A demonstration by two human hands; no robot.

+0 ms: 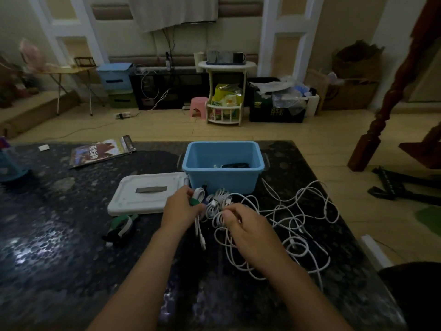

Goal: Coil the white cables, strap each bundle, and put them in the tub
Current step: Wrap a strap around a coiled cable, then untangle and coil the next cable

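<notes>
Gripping folded cable (199, 211) lengthwise toward viewer, left hand (182, 209); plug end nearest.

We have a single view, from a camera worn on the head, so no second view overlaps it. We look forward and down over the dark speckled desk (59, 235), which fills the lower half of the frame. Both forearms enter from 6 o'clock, and the left hand (182, 209) and right hand (245, 225) sit close beneath us, just below centre. The blue tub (224, 180) stands just beyond them toward 12 o'clock, near the desk's far edge. Past that edge we see the floor (155, 130) and the far wall (241, 37) at 12 o'clock. The wide lens bends straight lines near the frame edges.
</notes>
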